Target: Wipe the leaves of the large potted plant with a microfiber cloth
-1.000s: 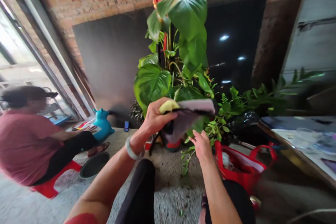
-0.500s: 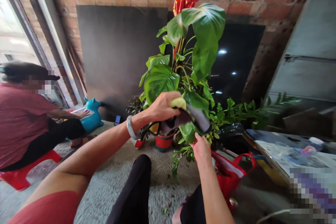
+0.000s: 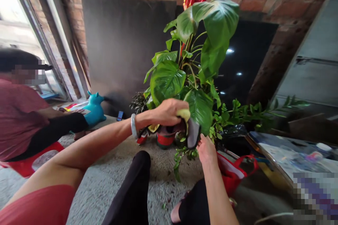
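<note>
One bunched grey-and-yellow cloth [image 3: 194, 133] is gripped in the left hand [image 3: 171, 111], its loose end hanging by the lower left of a broad green leaf [image 3: 200, 109] — the right hand [image 3: 207, 149], fingers bent, is at that leaf's lower tip, though whether it pinches anything I cannot tell — with a red-and-green pot [image 3: 166, 140] standing behind

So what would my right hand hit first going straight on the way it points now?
Your right hand would probably meet the low green leaf first, though depth is unclear.
</note>
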Available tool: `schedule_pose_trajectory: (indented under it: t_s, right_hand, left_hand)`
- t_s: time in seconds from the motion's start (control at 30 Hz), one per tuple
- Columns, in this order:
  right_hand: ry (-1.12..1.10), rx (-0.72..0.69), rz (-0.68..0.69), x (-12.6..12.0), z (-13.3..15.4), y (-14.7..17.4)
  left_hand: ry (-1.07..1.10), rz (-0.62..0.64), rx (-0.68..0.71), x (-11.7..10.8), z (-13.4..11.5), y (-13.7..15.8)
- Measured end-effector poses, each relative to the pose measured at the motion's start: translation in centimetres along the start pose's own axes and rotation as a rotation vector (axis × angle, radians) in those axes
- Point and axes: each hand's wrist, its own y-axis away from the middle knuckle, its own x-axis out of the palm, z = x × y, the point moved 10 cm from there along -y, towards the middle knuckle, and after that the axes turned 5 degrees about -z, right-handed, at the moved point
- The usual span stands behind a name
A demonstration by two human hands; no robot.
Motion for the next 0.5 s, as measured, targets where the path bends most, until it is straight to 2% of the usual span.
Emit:
schedule_pose_trajectory:
  t_s: [0.03,0.1,0.13,0.17,0.2,0.27,0.33,0.37,0.43,0.47,0.5]
  right_hand:
    - [0.007,0.025,-0.002,0.3,-0.1,0.2]
    - [0.010,0.069,-0.006,0.9,-0.2,0.7]
    - [0.008,0.086,-0.008,1.1,-0.3,0.9]
    - [0.006,0.102,-0.010,1.3,-0.3,1.2]
    - [0.006,0.113,-0.012,1.3,-0.4,1.4]
    - [0.018,0.116,-0.022,1.0,-0.3,1.6]
    - [0.035,0.106,-0.044,0.3,-0.2,1.5]
    - [0.041,0.101,-0.060,-0.2,-0.1,1.3]
    - [0.042,0.092,-0.086,-1.0,0.3,1.0]
    - [0.039,0.089,-0.089,-1.1,0.4,0.9]
    - [0.034,0.086,-0.088,-1.1,0.6,0.8]
  left_hand:
    - [0.009,-0.042,0.017,-1.3,-0.4,-1.5]
    - [-0.048,-0.238,0.026,-3.7,-0.7,-4.0]
    - [-0.100,-0.327,0.025,-4.1,-0.6,-4.8]
    - [-0.153,-0.365,0.024,-3.6,-0.5,-5.2]
    - [-0.193,-0.327,0.023,-2.2,-0.3,-5.3]
    - [-0.205,-0.078,0.022,2.5,0.3,-4.3]
    - [-0.094,0.286,0.008,7.4,0.9,-1.2]
    - [-0.006,0.455,0.000,9.0,0.9,0.8]
    - [0.152,0.670,-0.012,9.7,0.4,3.8]
    - [0.193,0.697,-0.016,8.9,0.2,4.2]
    - [0.199,0.661,-0.017,7.7,0.1,3.9]
